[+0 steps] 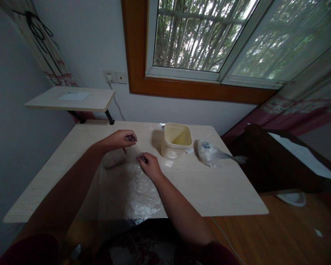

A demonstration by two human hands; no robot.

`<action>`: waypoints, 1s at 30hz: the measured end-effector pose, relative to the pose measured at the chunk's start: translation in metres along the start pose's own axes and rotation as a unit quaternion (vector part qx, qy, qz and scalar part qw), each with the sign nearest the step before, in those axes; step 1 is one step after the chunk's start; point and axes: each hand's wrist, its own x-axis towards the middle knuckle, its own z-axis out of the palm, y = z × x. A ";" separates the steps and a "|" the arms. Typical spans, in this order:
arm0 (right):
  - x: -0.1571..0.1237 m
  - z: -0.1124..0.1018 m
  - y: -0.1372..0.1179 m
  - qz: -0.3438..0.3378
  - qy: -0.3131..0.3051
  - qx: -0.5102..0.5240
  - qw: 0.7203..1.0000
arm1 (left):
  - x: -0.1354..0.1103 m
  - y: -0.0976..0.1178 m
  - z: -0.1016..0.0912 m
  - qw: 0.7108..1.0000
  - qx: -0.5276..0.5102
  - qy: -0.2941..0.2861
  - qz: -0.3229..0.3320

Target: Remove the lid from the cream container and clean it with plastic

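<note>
A clear plastic bag point(129, 191) lies spread over the front left part of the table, its near end hanging past the edge. At its far end my left hand point(121, 140) is closed, thumb and fingers pinching the bag's edge. My right hand point(150, 165) pinches the same edge a little lower and to the right. Just beyond the right hand stands a cream plastic bin point(173, 149), its top open. To the right of that lies a tied plastic bag point(208, 152) with whitish contents I cannot make out.
A small raised shelf point(71, 98) with a paper on it stands at the back left of the table point(209, 191). A window point(190, 40) is behind. Dark furniture point(287, 162) stands to the right, and a cable point(226, 237) runs along the floor.
</note>
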 end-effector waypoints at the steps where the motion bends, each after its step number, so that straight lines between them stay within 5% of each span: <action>1: 0.000 0.000 0.000 0.000 0.002 0.001 1.000 | 0.000 0.000 -0.001 1.000 -0.002 0.007 0.000; 8: 0.000 0.000 0.000 0.000 0.000 0.014 1.000 | 0.000 0.001 -0.005 0.997 0.011 0.060 0.037; 16: 0.000 0.000 0.000 0.004 0.004 0.008 1.000 | 0.005 -0.019 0.017 0.997 -0.017 -0.078 0.014; 26: 0.001 0.000 0.003 0.051 0.036 0.017 0.998 | 0.009 -0.021 0.007 0.989 -0.102 0.101 -0.039; 30: 0.000 -0.002 0.001 0.064 0.054 0.045 0.995 | 0.006 -0.026 0.008 0.990 -0.089 0.100 -0.034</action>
